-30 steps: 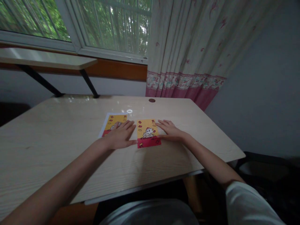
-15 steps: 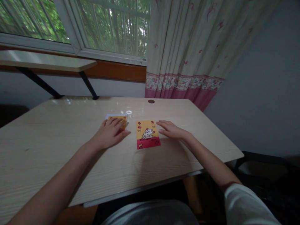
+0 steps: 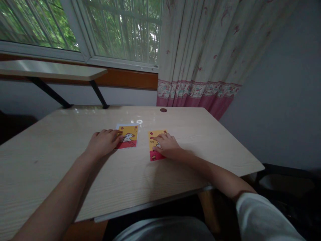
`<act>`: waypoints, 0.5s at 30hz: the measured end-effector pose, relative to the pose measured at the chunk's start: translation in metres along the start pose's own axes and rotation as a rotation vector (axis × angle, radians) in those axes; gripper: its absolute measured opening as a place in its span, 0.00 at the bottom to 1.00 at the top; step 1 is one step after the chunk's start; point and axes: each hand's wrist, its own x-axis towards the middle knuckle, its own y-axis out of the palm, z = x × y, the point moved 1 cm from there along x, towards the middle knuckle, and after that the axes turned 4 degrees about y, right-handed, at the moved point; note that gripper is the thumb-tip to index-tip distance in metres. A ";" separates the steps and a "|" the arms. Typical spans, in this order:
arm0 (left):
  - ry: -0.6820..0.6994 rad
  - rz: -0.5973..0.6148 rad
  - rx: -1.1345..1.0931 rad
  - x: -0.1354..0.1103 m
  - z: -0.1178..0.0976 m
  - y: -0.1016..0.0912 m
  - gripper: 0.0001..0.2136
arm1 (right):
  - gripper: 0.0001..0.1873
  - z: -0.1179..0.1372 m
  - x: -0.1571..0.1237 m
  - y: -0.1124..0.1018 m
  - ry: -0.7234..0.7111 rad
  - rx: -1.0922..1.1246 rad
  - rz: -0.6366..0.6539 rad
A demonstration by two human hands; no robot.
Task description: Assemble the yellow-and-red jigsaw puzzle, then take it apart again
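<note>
Two yellow-and-red cards with a white cartoon animal lie flat on the pale wooden desk (image 3: pixel 130 187). The left card (image 3: pixel 132 134) has a white sheet (image 3: pixel 128 125) showing along its top and right edges. My left hand (image 3: pixel 102 142) rests at this card's left side, fingers and thumb stretched onto its surface. Across the right card (image 3: pixel 153 155) lies my right hand (image 3: pixel 169 145), its fingers apart and covering much of the drawing. Neither card is lifted.
A raised shelf (image 3: pixel 55 70) on black legs stands at the back left. Behind the desk are a barred window (image 3: pixel 125 33) and a long curtain (image 3: pixel 198 50). A round cable hole (image 3: pixel 163 110) is near the back edge. A dark chair (image 3: pixel 283 170) stands at right.
My right hand has moved left from beside the right card onto it. My left hand has shifted left, uncovering most of the left card. The view has tilted slightly.
</note>
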 end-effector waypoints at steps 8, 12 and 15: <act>0.028 0.011 -0.031 0.002 0.000 0.004 0.26 | 0.25 -0.071 -0.029 -0.017 0.114 -0.017 0.087; 0.046 -0.007 -0.052 0.002 -0.003 0.003 0.26 | 0.24 -0.127 -0.051 -0.026 0.234 -0.044 0.078; 0.061 -0.007 -0.082 0.002 -0.003 0.003 0.26 | 0.24 -0.161 -0.065 -0.033 0.257 -0.033 0.087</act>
